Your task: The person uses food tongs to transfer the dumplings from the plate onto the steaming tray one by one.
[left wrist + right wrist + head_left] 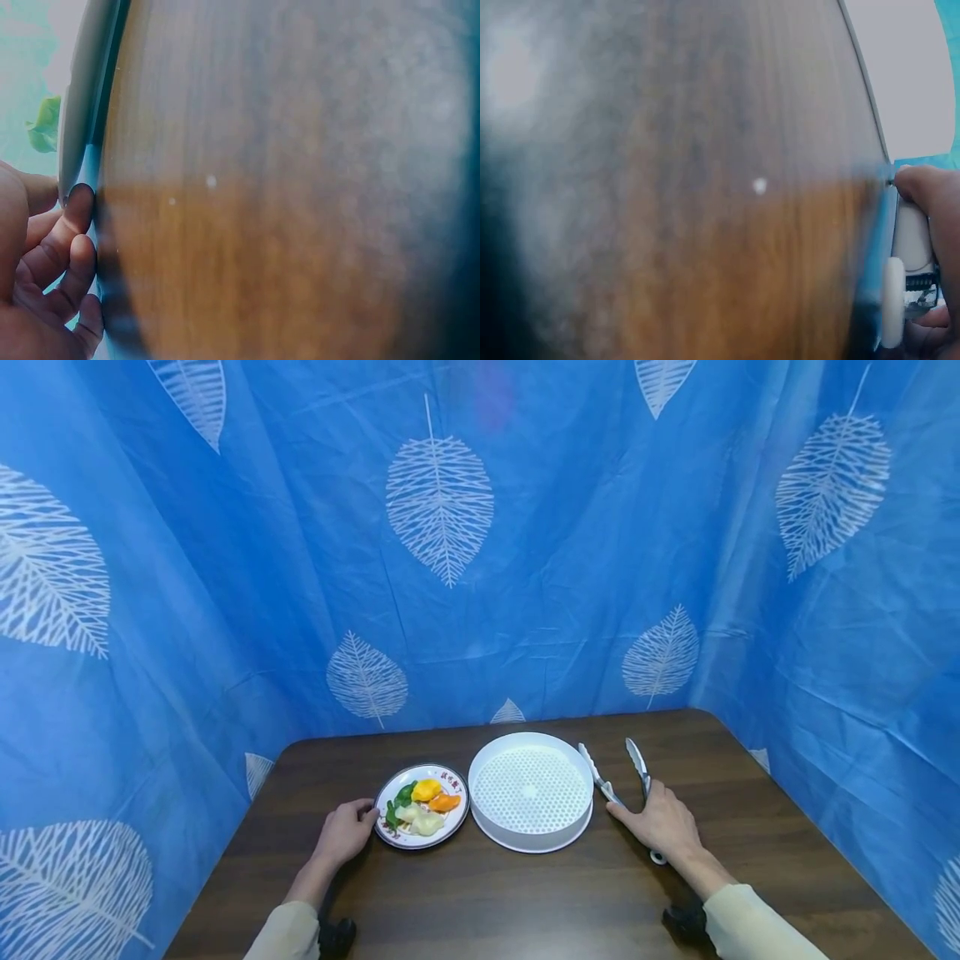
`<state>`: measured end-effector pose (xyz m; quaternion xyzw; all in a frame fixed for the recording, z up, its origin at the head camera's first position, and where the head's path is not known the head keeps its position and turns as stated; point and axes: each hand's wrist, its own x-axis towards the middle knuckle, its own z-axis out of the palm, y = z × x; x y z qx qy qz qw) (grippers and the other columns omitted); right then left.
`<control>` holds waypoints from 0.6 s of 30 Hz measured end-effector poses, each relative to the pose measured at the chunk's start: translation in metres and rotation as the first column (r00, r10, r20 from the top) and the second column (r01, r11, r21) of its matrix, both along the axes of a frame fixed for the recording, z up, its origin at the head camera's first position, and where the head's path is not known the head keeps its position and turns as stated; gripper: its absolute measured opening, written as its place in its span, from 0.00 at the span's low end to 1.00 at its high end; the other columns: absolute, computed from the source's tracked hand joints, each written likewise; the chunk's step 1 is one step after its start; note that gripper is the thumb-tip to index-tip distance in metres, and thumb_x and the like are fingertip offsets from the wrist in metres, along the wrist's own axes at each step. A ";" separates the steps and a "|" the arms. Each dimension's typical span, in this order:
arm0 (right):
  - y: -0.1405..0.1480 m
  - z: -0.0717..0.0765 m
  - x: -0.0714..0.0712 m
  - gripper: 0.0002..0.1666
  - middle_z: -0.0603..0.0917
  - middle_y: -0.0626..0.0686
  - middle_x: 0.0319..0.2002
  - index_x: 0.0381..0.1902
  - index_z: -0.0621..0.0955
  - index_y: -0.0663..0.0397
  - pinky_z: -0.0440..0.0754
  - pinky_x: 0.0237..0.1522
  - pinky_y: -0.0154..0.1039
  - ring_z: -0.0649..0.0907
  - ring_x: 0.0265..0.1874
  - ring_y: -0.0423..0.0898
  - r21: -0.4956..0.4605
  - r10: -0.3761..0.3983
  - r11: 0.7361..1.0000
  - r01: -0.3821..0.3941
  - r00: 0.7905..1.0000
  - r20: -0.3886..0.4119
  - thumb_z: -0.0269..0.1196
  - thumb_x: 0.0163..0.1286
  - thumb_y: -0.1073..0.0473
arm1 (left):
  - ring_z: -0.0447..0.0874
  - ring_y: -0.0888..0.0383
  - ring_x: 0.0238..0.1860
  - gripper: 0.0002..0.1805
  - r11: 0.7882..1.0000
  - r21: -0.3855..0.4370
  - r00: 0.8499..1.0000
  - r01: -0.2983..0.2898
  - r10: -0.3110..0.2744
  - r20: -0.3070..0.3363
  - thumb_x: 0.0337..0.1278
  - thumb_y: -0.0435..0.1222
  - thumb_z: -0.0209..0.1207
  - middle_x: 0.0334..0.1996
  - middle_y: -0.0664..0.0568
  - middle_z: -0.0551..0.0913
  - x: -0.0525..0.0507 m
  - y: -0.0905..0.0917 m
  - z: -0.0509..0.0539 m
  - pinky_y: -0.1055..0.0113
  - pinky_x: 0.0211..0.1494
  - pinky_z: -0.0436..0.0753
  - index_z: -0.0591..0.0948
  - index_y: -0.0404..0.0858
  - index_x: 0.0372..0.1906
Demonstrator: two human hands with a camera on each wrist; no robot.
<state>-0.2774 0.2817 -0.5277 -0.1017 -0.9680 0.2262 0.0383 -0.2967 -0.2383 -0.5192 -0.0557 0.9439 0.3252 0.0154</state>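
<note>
At the left, my left hand point(347, 833) pinches the rim of a round white plate point(412, 842) with a dark edge. In the left wrist view, the thumb lies over the plate's rim point(73, 112) and fingers curl beneath it. Dumpling-like pieces sit on the plate: yellow point(426, 789), orange point(444, 802), pale white point(427, 823) and green point(406, 794). My right hand point(666, 820) holds a pair of tongs point(637, 757) whose two arms stand spread apart over the table. The right wrist view shows the tongs' spring point(921, 282) near the fingers.
Between the hands stands a round white steamer tray point(528, 842) with a perforated bottom, close to the plate and the tongs. Everything lies on a dark wooden table point(465, 902). A blue curtain point(525, 610) with white leaf prints borders the table at the back and sides.
</note>
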 end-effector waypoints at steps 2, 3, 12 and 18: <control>0.000 0.000 0.000 0.59 0.78 0.72 0.45 0.60 0.68 0.78 0.82 0.42 0.59 0.80 0.39 0.61 -0.015 0.009 1.000 -0.009 1.000 -0.011 0.64 0.62 0.25 | 0.81 0.48 0.51 0.26 1.000 0.003 1.000 -0.001 0.001 -0.002 0.76 0.41 0.55 0.59 0.37 0.83 0.001 0.000 0.001 0.47 0.56 0.82 0.75 0.30 0.69; 0.000 0.000 0.001 0.58 0.78 0.73 0.47 0.61 0.68 0.79 0.82 0.43 0.61 0.81 0.41 0.63 -0.022 0.013 1.000 -0.013 1.000 -0.018 0.65 0.63 0.26 | 0.81 0.49 0.50 0.26 1.000 0.006 1.000 -0.001 0.001 -0.002 0.76 0.41 0.55 0.59 0.37 0.83 0.001 0.000 0.001 0.48 0.55 0.82 0.75 0.30 0.69; 0.002 0.008 0.009 0.57 0.76 0.77 0.56 0.67 0.66 0.80 0.78 0.53 0.68 0.78 0.53 0.70 -0.052 0.050 0.997 -0.054 0.995 -0.088 0.63 0.68 0.30 | 0.81 0.49 0.49 0.26 1.000 0.008 1.000 -0.005 0.005 -0.010 0.75 0.41 0.55 0.57 0.37 0.84 0.003 0.003 0.004 0.49 0.54 0.82 0.76 0.29 0.69; 0.006 0.011 0.017 0.49 0.77 0.72 0.50 0.67 0.69 0.75 0.79 0.44 0.64 0.79 0.46 0.64 -0.054 0.059 0.996 -0.066 0.990 -0.125 0.60 0.72 0.35 | 0.81 0.47 0.51 0.26 1.000 -0.001 1.000 -0.010 0.010 -0.012 0.75 0.41 0.56 0.59 0.35 0.83 0.003 0.004 0.004 0.43 0.60 0.81 0.76 0.28 0.68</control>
